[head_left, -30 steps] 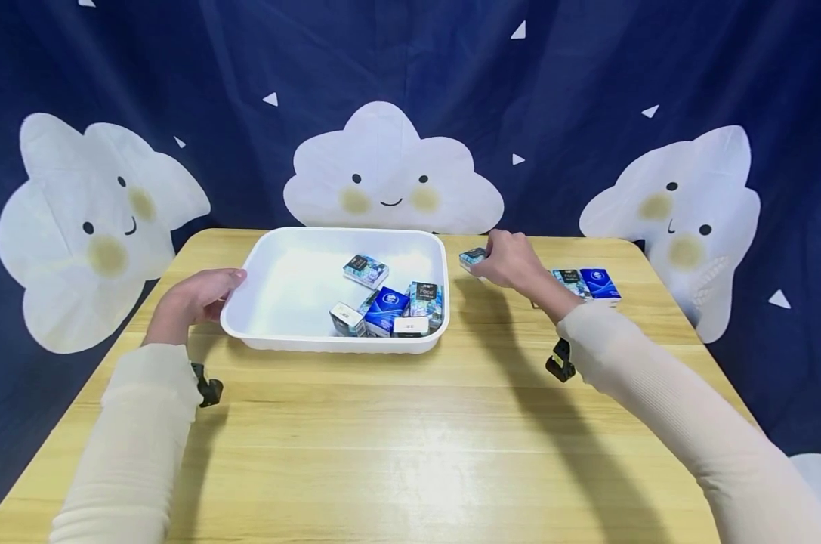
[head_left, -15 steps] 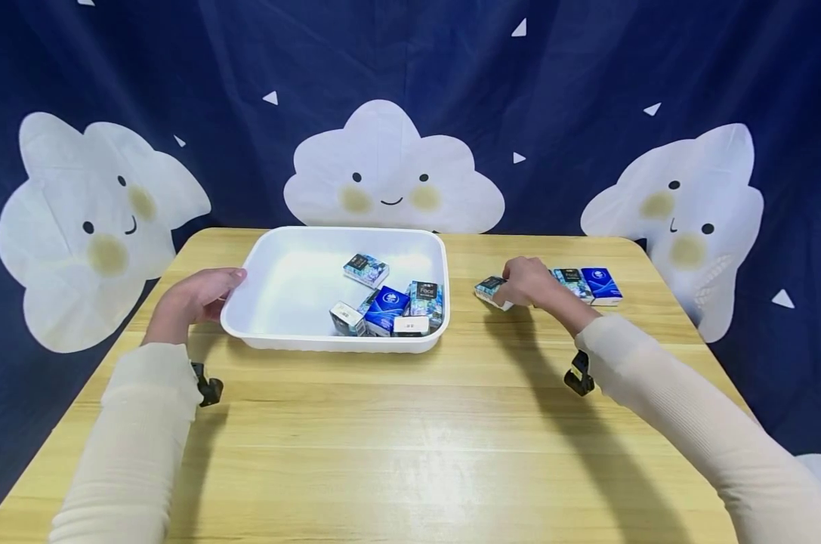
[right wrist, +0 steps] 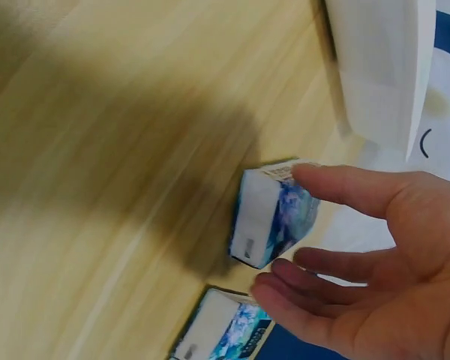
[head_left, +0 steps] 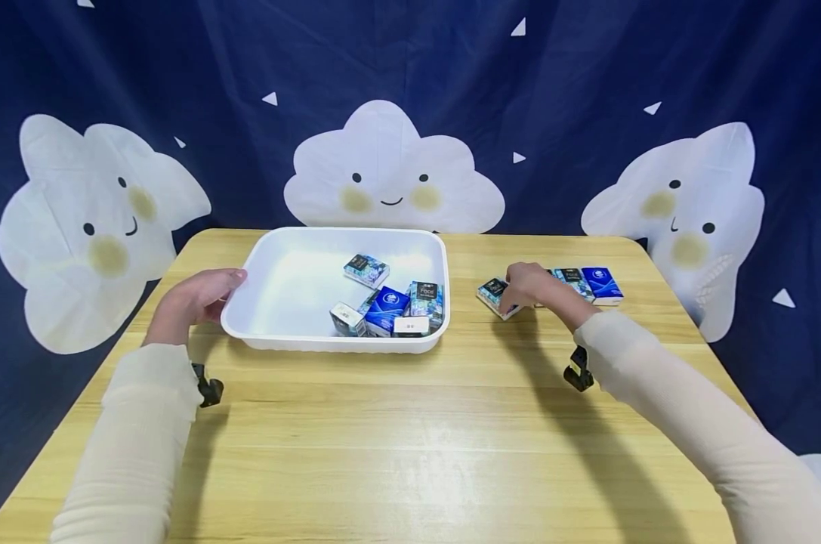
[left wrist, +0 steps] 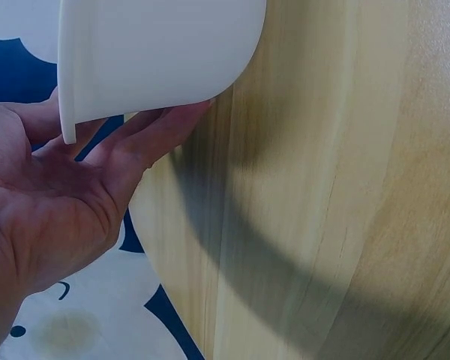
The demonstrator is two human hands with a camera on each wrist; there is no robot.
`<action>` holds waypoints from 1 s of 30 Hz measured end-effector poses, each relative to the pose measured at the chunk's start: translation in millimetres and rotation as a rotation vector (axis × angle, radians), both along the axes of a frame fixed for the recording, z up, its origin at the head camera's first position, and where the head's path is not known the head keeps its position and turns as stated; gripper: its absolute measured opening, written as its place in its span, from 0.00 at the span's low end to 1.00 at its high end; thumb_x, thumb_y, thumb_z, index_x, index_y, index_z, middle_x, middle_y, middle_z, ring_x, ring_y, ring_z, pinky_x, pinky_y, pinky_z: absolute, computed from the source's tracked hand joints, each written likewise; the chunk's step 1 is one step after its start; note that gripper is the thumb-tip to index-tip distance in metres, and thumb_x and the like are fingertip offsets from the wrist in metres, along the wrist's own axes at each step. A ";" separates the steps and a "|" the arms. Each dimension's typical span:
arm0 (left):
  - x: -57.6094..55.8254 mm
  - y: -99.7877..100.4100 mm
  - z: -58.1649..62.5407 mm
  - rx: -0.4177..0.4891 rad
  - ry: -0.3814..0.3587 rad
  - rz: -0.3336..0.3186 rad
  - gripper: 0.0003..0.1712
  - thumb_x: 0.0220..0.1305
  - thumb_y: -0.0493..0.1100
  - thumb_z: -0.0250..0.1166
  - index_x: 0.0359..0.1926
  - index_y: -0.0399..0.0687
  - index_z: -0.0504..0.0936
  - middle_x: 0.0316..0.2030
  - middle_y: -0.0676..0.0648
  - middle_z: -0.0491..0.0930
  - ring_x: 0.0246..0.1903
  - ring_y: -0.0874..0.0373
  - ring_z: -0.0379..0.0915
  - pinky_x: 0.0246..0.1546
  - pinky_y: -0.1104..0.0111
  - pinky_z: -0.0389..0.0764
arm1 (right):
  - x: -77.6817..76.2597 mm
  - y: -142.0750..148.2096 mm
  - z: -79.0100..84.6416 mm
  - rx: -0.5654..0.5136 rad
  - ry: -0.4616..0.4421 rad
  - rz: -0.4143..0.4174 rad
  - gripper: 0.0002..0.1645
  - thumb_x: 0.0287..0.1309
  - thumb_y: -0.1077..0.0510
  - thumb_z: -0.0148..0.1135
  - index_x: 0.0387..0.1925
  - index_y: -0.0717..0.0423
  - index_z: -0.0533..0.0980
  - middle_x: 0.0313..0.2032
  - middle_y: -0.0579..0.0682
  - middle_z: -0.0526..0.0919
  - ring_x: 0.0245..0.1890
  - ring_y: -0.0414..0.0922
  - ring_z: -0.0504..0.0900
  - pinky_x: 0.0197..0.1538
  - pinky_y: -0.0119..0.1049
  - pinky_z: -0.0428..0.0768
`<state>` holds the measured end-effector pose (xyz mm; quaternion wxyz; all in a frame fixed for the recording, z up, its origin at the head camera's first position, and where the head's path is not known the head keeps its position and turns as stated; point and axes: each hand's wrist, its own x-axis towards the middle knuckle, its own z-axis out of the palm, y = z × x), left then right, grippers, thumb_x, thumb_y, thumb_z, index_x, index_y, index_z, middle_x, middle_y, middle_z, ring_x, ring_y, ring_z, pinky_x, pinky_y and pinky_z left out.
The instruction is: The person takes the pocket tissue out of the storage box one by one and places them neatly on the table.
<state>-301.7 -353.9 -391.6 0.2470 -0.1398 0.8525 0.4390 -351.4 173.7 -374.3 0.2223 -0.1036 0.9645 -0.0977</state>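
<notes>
At the left end of a white plastic tray (head_left: 281, 340), my left hand (head_left: 202, 296) grips the rim, thumb at the edge and fingers against the outer wall (left wrist: 157, 60). My right hand (head_left: 532, 284) pinches a small floral pocket tissue pack (head_left: 495, 293) with a black label, low at the table to the right of the tray. In the right wrist view the thumb is on one side of that tissue pack (right wrist: 259, 214), the fingers by the other. Beside the right hand lie a floral pack (head_left: 573, 283) and a blue pack (head_left: 601, 285), side by side.
Inside the tray, several tissue packs gather toward the right, among them a blue one (head_left: 387, 308) and a floral one (head_left: 366, 270). The wooden table (head_left: 383, 423) ends at a dark blue curtain (head_left: 396, 45) with cloud prints. Part of another pack is hidden behind my right hand.
My right hand has carried the floral tissue pack rightward and toward me, away from the tray and nearer the row of packs. The left hand and tray have stayed put.
</notes>
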 end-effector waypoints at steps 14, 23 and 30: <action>3.6 2.0 2.7 -0.016 -0.017 0.023 0.37 0.82 0.58 0.31 0.81 0.44 0.42 0.68 0.33 0.60 0.58 0.44 0.68 0.46 0.66 0.80 | 0.6 -11.7 -6.0 -0.042 0.006 -0.047 0.24 0.69 0.47 0.60 0.20 0.57 0.75 0.14 0.48 0.74 0.13 0.41 0.72 0.23 0.34 0.74; 2.2 0.3 1.0 -0.010 -0.015 0.018 0.38 0.82 0.60 0.31 0.81 0.44 0.42 0.68 0.33 0.60 0.57 0.45 0.68 0.46 0.65 0.79 | 1.4 -9.8 -10.2 -0.012 0.054 -0.076 0.22 0.62 0.45 0.67 0.31 0.63 0.81 0.25 0.54 0.83 0.22 0.44 0.76 0.28 0.34 0.74; 1.4 -0.5 0.2 -0.012 -0.015 0.019 0.38 0.81 0.60 0.31 0.81 0.44 0.43 0.68 0.33 0.61 0.57 0.46 0.68 0.47 0.64 0.78 | 0.4 -10.0 -13.1 -0.020 0.115 -0.097 0.22 0.58 0.45 0.71 0.26 0.61 0.81 0.24 0.53 0.83 0.27 0.46 0.78 0.32 0.35 0.76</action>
